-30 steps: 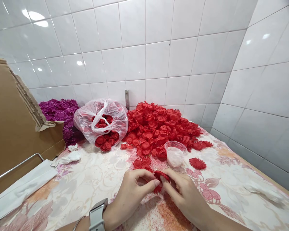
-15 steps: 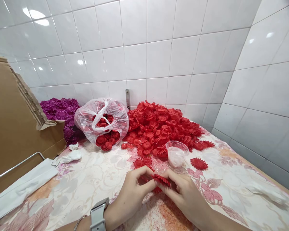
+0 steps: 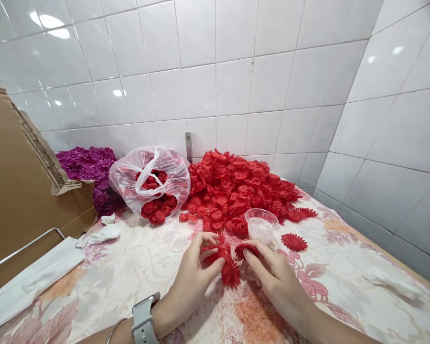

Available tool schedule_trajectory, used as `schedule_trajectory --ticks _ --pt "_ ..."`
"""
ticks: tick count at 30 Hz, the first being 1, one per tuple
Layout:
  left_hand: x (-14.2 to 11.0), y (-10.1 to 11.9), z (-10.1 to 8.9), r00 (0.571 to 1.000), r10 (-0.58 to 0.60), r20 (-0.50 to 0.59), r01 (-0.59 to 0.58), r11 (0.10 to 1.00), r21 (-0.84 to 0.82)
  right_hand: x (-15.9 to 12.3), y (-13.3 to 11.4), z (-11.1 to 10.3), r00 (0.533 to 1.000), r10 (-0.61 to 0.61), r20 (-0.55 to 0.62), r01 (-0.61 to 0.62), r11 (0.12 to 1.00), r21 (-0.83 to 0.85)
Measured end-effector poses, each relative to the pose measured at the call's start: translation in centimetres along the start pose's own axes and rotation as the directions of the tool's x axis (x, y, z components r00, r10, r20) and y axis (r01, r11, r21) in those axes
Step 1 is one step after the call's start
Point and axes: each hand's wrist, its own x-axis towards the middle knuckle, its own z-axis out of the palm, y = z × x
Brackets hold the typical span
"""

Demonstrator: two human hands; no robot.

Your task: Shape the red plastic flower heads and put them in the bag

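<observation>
In the head view my right hand (image 3: 277,277) pinches a small red fabric flower (image 3: 246,250) between thumb and fingers. My left hand (image 3: 197,267) is apart from it, thumb and fingers spread in a curve. Beside the left fingertips lie red flower pieces, one of them a flat red flower (image 3: 231,274) on the tablecloth; whether the fingertips touch any is hard to see. Just behind my right hand stands a clear plastic cup (image 3: 261,219) with whitish contents. A single red flower (image 3: 294,241) rests to its right.
A big heap of red flowers (image 3: 240,186) is against the tiled wall. Left of it sit a tied plastic bag (image 3: 129,174) of red flowers and a purple flower pile (image 3: 89,167). A torn cardboard box (image 3: 25,191) borders the left side. Crumpled white tissue (image 3: 105,234) lies near it.
Half a second ago both hands met at one red flower. Now the left hand has let go and moved slightly away, fingers spread, while the right hand keeps a flower.
</observation>
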Motion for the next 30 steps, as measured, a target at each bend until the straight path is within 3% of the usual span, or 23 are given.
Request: schedule_trajectory --ticks 5,16,22,26,30 --pt "-0.3 0.4 0.0 0.995 0.097 0.007 -0.097 0.983 0.155 0.0 -0.1 0.0 0.999 -0.048 0.002 0.048 0.999 -0.025" --pt "-0.3 0.3 0.1 0.998 0.062 0.014 -0.063 0.992 0.108 0.1 1.0 0.1 1.0 -0.001 0.009 0.0 0.995 0.095" --pt "-0.6 1.2 0.2 0.998 -0.047 0.031 0.04 0.979 0.2 0.0 0.6 0.3 0.998 0.023 0.051 -0.03 0.989 0.143" --pt "-0.5 1.5 0.2 0.993 -0.115 0.033 0.102 0.959 0.265 -0.1 0.6 0.3 0.999 0.003 0.043 -0.007 0.995 0.101" --pt "-0.5 1.4 0.3 0.997 -0.071 0.038 0.055 0.948 0.313 -0.1 0.7 0.4 0.999 -0.029 0.018 0.03 0.999 -0.027"
